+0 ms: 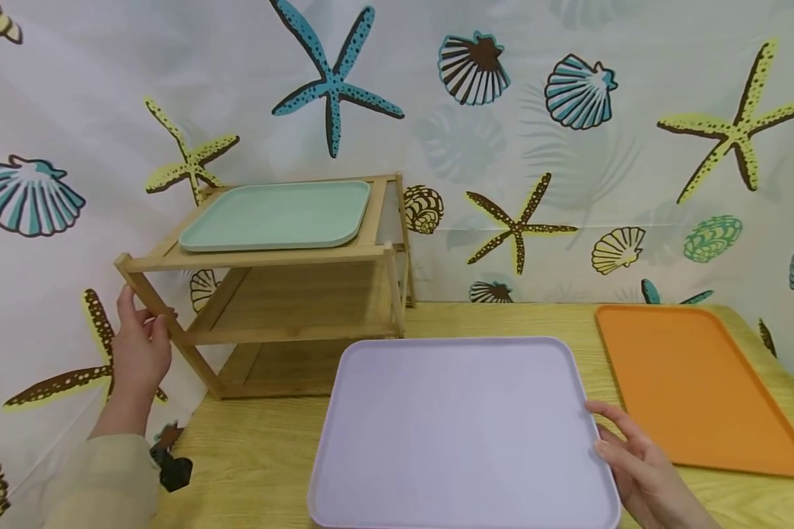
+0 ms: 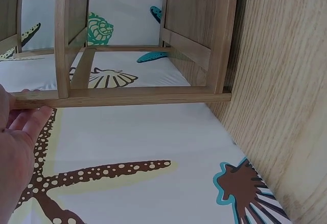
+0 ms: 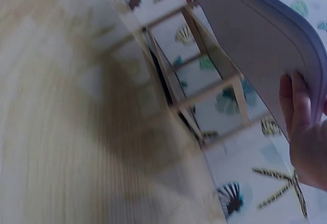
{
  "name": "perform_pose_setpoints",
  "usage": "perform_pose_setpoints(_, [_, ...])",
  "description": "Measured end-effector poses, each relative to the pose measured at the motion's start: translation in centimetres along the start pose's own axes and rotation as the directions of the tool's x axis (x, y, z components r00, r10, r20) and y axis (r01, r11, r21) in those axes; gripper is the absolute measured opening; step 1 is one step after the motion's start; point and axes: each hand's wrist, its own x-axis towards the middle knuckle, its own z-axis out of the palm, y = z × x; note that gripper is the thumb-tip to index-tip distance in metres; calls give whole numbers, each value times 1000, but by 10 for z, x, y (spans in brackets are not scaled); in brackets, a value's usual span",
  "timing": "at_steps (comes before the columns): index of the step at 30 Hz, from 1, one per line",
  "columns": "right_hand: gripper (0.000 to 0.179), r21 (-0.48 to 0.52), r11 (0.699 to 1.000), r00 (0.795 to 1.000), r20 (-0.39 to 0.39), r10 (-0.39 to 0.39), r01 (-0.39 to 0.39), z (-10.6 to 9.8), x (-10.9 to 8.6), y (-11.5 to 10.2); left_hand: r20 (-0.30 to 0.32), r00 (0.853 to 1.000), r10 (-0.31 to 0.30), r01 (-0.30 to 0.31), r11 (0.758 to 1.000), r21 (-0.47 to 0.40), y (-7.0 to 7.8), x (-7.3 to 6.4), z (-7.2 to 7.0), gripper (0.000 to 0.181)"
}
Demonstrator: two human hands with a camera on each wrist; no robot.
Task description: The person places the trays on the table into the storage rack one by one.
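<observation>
My left hand (image 1: pixel 139 342) holds the left front post (image 1: pixel 151 297) of a three-tier wooden shelf rack; in the left wrist view its fingers (image 2: pixel 38 122) come round that wooden post. With my right hand (image 1: pixel 643 466) I grip a lavender rectangular tray (image 1: pixel 463 433) by its right edge. The right wrist view shows fingers (image 3: pixel 301 99) against the tray's underside (image 3: pixel 245 35), above the tabletop. A mint-green tray (image 1: pixel 278 214) lies on the rack's top tier. The middle shelf (image 1: pixel 298 294) and bottom shelf (image 1: pixel 291 367) show bare wood.
An orange tray (image 1: pixel 698 389) lies flat on the wooden table (image 1: pixel 245 455) at the right. Behind and to the left hangs a white cloth (image 1: pixel 430 154) printed with shells and starfish, close to the rack. A small black device (image 1: pixel 172 470) sits at my left sleeve.
</observation>
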Motion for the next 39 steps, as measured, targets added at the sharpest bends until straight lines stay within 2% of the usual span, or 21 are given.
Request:
perform_pose_setpoints(6, [46,1,998,998,9,-60,60,41,27,22,1,1000,-13,13,1000,12,0,0,-1,62])
perform_pose_setpoints(12, [42,1,995,995,13,-104,104,78,48,40,-29,999,27,-26,999,33,-6,1,1,62])
perform_pose_setpoints(17, [42,4,988,988,19,-155,154,102,60,56,-39,998,42,-40,998,52,-8,2,1,62])
perform_pose_setpoints(21, [42,0,985,984,-15,-175,175,114,68,67,-46,996,79,-76,996,55,-8,2,-2,64])
perform_pose_setpoints(28, [42,-33,982,978,-85,-190,188,132,85,79,20,993,116,-116,993,-11,-11,3,-7,65])
perform_pose_setpoints(33, [41,-59,991,977,-173,-126,118,145,97,82,72,987,144,-143,990,-20,-10,5,-11,65])
perform_pose_setpoints(36, [41,-67,995,974,-206,-92,79,150,105,84,125,982,138,-136,990,-25,-9,7,-14,62])
perform_pose_setpoints(39, [47,-75,995,978,-192,-85,72,153,111,87,197,975,101,-98,995,-29,-7,9,-18,60])
